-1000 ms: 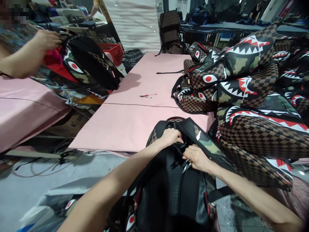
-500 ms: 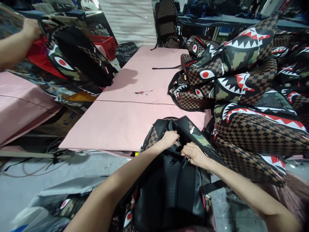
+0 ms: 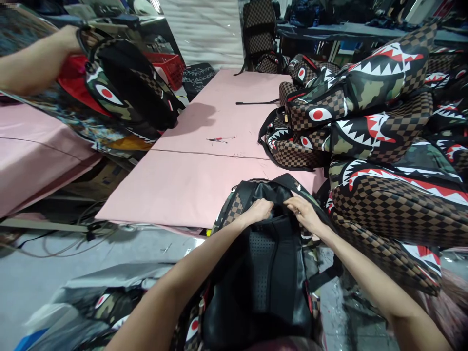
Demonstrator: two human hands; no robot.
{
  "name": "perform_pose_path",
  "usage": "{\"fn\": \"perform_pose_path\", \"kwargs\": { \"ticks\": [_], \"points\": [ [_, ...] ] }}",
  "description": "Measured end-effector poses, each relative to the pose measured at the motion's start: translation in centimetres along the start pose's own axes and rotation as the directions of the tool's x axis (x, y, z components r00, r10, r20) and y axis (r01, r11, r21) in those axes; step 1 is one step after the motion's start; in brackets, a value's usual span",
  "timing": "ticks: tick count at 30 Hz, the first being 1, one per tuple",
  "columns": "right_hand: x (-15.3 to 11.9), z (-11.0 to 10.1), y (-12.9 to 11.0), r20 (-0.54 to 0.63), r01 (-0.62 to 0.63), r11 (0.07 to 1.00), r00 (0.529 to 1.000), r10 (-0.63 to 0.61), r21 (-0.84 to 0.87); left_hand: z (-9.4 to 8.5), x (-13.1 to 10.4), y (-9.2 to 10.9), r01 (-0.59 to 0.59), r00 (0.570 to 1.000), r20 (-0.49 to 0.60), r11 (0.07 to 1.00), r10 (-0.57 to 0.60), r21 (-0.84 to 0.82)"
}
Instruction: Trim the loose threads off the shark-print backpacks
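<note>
Bright light on pink tabletop (image 3: 175, 190), soft shadow (image 3: 197, 115); dim, perhaps blurry background (image 3: 351, 30).

Two bare arms are extended forward from the bottom of the view and angled inward. The left forearm (image 3: 197, 268) is slanted up to the right, the right forearm (image 3: 361, 270) up to the left. The left hand (image 3: 259, 210) is turned back upward, fingers curled; the right hand (image 3: 304, 212) is held near it, fingers bent.

No text, labels or numbers readable; white marks on dark item (image 3: 198, 78) beside red crate (image 3: 177, 73) illegible.
</note>
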State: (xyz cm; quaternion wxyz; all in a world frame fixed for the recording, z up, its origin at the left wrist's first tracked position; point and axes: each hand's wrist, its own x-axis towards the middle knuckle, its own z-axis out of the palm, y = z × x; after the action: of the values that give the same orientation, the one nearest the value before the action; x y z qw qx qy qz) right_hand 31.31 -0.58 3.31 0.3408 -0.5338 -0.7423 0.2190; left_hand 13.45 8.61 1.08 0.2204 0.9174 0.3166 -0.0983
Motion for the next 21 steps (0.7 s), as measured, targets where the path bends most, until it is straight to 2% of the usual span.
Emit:
{"fn": "perform_pose_path", "kwargs": {
  "ticks": [2, 4, 6, 8, 11, 14, 17, 21],
  "points": [
    [1.4, -0.6, -0.3, 0.04, -0.162, 0.977, 0.985, 0.169, -0.139, -0.3, -0.4, 0.1, 0.082, 0.997, -0.005, 0.996, -0.082, -0.019],
    [2.7, -1.0, -0.9, 0.137, -0.23, 0.9, 0.945, 0.298, -0.371, -0.7, -0.9, 0.4, 0.166, 0.986, -0.02, 0.985, -0.167, -0.038],
    [3.6, -1.1, -1.6, 0.202, -0.18, 0.793, 0.912, 0.356, -0.583, -1.2, -1.5, 0.7, 0.236, 0.971, -0.027, 0.969, -0.239, -0.07],
    [4.2, -0.7, -1.9, 0.256, -0.079, 0.741, 0.909, 0.328, -0.667, -1.5, -2.1, 0.9, 0.296, 0.954, -0.013, 0.948, -0.299, -0.117],
    [4.7, 0.0, -1.5, 0.35, 0.036, 0.797, 0.91, 0.223, -0.603, -1.4, -2.4, 0.9, 0.385, 0.921, 0.027, 0.902, -0.388, -0.196],
    [5.4, 0.8, -0.7, 0.426, 0.043, 0.881, 0.885, 0.185, -0.472, -1.1, -2.3, 0.6, 0.439, 0.895, 0.046, 0.858, -0.444, -0.265],
    [6.4, 1.5, -0.3, 0.47, 0.036, 0.911, 0.864, 0.178, -0.411, -1.0, -2.3, 0.3, 0.434, 0.893, 0.036, 0.837, -0.449, -0.333],
    [7.3, 2.5, 0.0, 0.526, 0.068, 0.904, 0.831, 0.183, -0.422, -0.6, -2.3, -0.1, 0.394, 0.903, -0.001, 0.828, -0.429, -0.399]
  ]
}}
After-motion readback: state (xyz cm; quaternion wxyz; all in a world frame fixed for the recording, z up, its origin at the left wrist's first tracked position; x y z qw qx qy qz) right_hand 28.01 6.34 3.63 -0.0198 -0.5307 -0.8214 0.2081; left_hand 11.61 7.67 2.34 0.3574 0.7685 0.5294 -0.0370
